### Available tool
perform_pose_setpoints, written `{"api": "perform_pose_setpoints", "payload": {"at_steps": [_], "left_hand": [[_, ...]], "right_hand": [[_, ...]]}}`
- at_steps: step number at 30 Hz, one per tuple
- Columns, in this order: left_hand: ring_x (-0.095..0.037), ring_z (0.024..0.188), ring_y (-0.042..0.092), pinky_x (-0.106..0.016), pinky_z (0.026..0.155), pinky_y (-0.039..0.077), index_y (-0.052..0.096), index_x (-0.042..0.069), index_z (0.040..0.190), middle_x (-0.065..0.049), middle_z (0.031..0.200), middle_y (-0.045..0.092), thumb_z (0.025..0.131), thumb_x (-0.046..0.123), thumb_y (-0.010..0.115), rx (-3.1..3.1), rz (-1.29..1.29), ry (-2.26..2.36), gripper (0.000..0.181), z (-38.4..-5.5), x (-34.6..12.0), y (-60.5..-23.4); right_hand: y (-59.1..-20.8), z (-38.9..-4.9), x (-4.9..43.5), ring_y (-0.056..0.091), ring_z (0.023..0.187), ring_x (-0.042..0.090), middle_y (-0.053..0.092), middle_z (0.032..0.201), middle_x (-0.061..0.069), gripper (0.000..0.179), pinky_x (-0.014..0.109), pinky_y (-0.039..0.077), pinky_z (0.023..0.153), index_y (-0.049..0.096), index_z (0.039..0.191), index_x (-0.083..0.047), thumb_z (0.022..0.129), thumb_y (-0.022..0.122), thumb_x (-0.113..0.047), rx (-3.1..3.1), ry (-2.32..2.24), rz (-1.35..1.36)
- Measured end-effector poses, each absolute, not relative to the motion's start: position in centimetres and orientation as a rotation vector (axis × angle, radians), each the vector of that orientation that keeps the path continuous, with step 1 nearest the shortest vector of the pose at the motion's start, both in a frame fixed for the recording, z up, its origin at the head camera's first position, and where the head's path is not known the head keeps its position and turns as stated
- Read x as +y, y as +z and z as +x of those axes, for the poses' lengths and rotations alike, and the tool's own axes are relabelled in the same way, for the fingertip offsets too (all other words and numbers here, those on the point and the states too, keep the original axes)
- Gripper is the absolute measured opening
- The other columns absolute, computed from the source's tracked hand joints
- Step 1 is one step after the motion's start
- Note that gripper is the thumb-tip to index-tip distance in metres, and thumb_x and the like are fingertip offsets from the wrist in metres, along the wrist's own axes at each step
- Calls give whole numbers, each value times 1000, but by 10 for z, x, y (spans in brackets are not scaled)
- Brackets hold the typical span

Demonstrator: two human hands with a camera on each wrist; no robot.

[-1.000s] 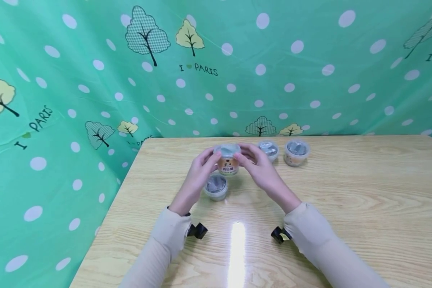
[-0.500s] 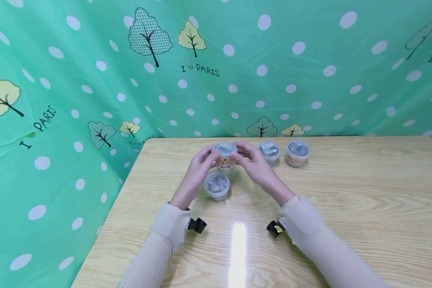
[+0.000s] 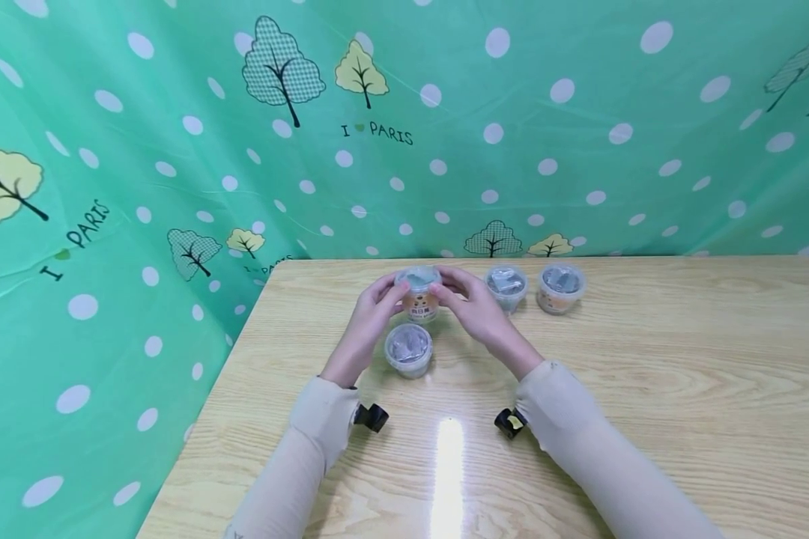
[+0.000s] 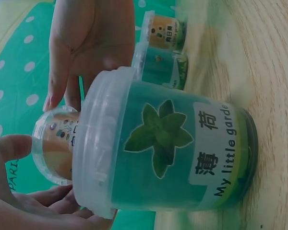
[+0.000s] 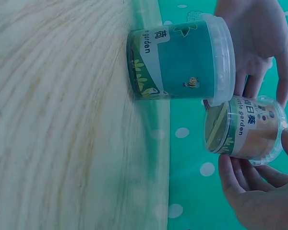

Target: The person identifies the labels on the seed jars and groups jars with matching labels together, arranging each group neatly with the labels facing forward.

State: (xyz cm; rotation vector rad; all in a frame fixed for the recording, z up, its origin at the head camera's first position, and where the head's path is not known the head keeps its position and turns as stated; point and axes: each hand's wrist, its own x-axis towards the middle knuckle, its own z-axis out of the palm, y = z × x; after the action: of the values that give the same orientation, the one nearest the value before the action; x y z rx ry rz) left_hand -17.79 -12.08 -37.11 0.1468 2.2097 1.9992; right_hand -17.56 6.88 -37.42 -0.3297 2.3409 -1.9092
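Note:
Both hands hold a small clear-lidded plastic cup point(image 3: 421, 302) with an orange sunflower-style label, raised off the table. My left hand point(image 3: 371, 318) grips its left side, thumb at the front near the lid. On the right side, my right hand point(image 3: 479, 311) has its thumb on the label and its fingers behind. The right wrist view shows the cup point(image 5: 252, 127) tilted, its bottom visible. Just in front, a similar cup point(image 3: 408, 352) stands upright on the table; its label point(image 4: 158, 143) is teal with a green mint leaf.
Two more lidded cups, one teal-labelled point(image 3: 507, 290) and one orange-labelled point(image 3: 561, 290), stand at the back, right of my hands. The wooden table point(image 3: 681, 374) ends at a green polka-dot curtain point(image 3: 458, 150). Black wrist cameras point(image 3: 376, 418) hang below both sleeves.
The held cup has shifted slightly left and back, both hands staying on it. The right forearm has moved a little left. The view has turned slightly; the standing cups stay put.

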Motion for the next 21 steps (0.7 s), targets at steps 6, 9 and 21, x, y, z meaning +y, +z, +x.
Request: {"api": "perform_pose_setpoints", "payload": {"at_steps": [6, 9, 21], "left_hand": [[-25, 128, 54, -38, 110, 44, 46, 5, 143, -12, 139, 56, 104, 32, 52, 2239, 95, 1983, 48, -183, -118, -377], [-26, 129, 53, -39, 111, 44, 45, 4, 144, -13, 141, 54, 104, 30, 51, 2238, 86, 1980, 49, -187, -119, -380], [-26, 133, 50, -39, 114, 40, 42, 6, 147, -13, 145, 51, 104, 32, 51, 2228, 48, 1893, 51, -197, -125, -394]], "right_hand": [[-380, -181, 65, 50, 132, 31, 54, 142, 18, 55, 44, 44, 110, 42, 148, -3, 100, 59, -25, 2377, -1882, -325], [-382, -183, 62, 49, 133, 31, 53, 142, 17, 55, 44, 43, 112, 41, 148, -3, 100, 59, -23, 2376, -1872, -312], [-391, -190, 58, 46, 137, 31, 50, 145, 17, 55, 42, 37, 116, 37, 150, -2, 101, 57, -15, 2322, -1836, -266]]}}
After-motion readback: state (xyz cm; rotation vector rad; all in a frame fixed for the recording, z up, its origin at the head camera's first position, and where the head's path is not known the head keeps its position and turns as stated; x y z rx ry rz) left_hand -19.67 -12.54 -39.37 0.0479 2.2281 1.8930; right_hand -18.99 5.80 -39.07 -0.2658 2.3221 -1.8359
